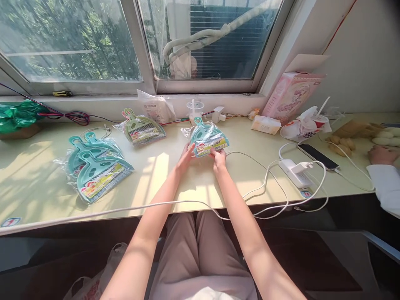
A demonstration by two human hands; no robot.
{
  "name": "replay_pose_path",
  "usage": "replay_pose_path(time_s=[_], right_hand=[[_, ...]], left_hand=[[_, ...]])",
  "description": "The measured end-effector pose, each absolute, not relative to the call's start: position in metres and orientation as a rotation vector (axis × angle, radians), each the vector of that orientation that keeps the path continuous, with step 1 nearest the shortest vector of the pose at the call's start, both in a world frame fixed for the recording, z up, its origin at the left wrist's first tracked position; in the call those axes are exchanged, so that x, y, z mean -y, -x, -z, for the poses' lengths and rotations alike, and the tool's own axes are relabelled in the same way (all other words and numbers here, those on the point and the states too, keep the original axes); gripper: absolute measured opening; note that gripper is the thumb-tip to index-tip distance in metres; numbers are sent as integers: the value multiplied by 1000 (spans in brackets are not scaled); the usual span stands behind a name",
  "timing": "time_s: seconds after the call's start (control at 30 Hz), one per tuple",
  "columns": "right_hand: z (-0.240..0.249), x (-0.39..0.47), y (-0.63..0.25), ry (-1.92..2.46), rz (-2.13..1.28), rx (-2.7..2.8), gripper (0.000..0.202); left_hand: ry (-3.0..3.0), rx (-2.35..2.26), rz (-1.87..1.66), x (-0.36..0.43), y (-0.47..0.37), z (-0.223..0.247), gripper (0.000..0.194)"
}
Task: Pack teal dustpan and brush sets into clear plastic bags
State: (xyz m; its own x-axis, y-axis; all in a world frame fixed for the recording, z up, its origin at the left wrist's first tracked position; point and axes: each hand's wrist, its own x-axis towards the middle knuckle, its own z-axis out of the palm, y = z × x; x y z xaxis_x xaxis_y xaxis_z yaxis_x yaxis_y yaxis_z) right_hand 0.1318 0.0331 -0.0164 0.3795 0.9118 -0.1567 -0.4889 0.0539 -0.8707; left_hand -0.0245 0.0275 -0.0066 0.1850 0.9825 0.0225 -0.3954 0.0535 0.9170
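Both my hands hold a teal mini dustpan-and-brush set (208,135) in clear plastic wrap with a printed label. My left hand (186,155) grips its lower left edge, and my right hand (218,157) pinches its lower right edge. The set's handle points toward the window. To the left lies a pile of similar wrapped teal dustpan sets (101,173), overlapping each other. Farther back, between that pile and my hands, rests a wrapped green dustpan set (142,130) with a pink handle edge behind it.
A white power strip (295,173), a black phone (317,156) and loose white cables lie to the right. Along the window stand a plastic cup (194,110) and a pink box (292,96). Another person's hand (383,154) rests at the far right. One cable crosses the table's front edge.
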Motion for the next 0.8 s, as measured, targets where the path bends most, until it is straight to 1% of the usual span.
replay_pose_path(time_s=[0.07, 0.13, 0.3, 0.4, 0.47, 0.57, 0.63, 0.8], right_hand=[[12, -30, -126, 1008, -1161, 576, 26], [10, -29, -121, 992, -1151, 613, 25], [16, -32, -126, 1099, -1048, 405, 23], [20, -35, -136, 1113, -1054, 345, 23], [20, -35, -139, 1080, -1079, 388, 24], [17, -33, -133, 1023, -1157, 512, 26], [15, -31, -128, 1026, -1211, 542, 26], [14, -34, -131, 1107, -1319, 368, 12]], left_hand=[[-941, -786, -1304, -26, 20, 10, 61], [-930, -796, -1290, -22, 14, 13, 59], [-1007, -701, -1005, -8, -2, 19, 67], [-1036, -679, -851, -11, -3, 16, 65], [-990, -729, -896, -18, 0, 13, 63], [-945, -842, -1110, -28, 9, 14, 58], [-974, -839, -1172, -30, 15, 18, 54], [-1065, -747, -1187, -25, 19, 21, 62]])
